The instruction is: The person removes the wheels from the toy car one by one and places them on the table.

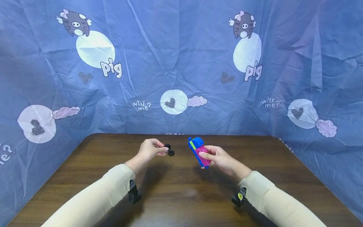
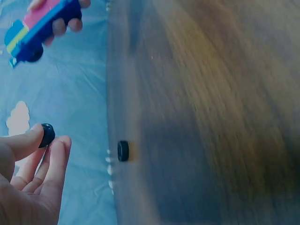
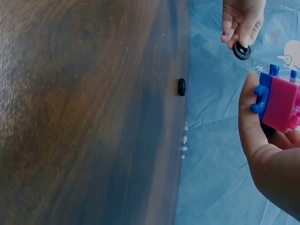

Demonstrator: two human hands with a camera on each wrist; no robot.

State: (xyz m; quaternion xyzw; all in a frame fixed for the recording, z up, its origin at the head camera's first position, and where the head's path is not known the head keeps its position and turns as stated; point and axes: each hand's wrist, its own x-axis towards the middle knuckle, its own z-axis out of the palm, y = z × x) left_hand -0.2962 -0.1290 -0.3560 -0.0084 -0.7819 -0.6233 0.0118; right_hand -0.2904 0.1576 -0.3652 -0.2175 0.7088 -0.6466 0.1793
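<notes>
My left hand [image 1: 151, 148] pinches a small black toy wheel [image 2: 47, 135] between thumb and fingers, held up above the table. A second black wheel [image 2: 123, 151] lies on the wooden tabletop close by the left fingertips; it also shows in the right wrist view. To the right, my right hand [image 1: 218, 157] grips a toy car [image 1: 199, 152] of plastic building blocks, raised and tilted. The car has a pink body, a blue base, a rounded blue front and a lime-green stripe. Something black [image 3: 268, 130] shows under its pink block, partly hidden by the hand.
The dark brown wooden table [image 1: 181, 201] spans the lower view, with its far edge just behind both hands. A blue printed cloth [image 1: 181, 63] hangs behind it and at the sides. Black camera mounts [image 1: 133, 191] sit at both wrists.
</notes>
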